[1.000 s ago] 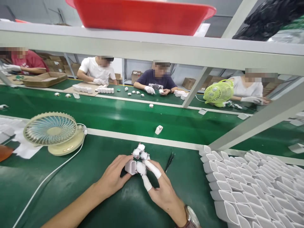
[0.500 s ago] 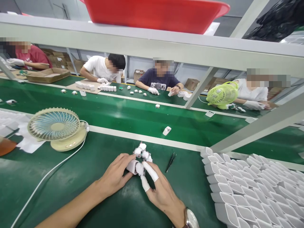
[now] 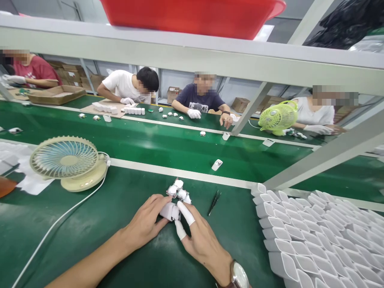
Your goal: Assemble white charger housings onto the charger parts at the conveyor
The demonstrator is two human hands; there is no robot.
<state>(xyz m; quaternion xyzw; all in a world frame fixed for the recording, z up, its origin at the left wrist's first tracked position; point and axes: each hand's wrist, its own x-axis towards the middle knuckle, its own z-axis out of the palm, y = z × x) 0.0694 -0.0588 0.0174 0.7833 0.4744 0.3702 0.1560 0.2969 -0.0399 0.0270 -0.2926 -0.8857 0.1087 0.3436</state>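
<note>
Low in the middle of the view, my left hand grips a white plastic housing between thumb and fingers. From the right, my right hand, with white covers on thumb and index finger, pinches a small white part at the housing's open end. That part sits partly inside the housing. Just beyond my fingers lies a small group of white parts with circuit pieces. Black tweezers rest on the green table to the right of the group.
Many white housings stand in rows at the right. A cream fan with a white cable is at the left. Past the table edge, a green belt carries a white housing. Several people work across it. A red bin sits overhead.
The small white part has gone further into the housing. Pieces on the belt have shifted right. A person's bare hand opposite has let go of a white housing, now on the belt.
</note>
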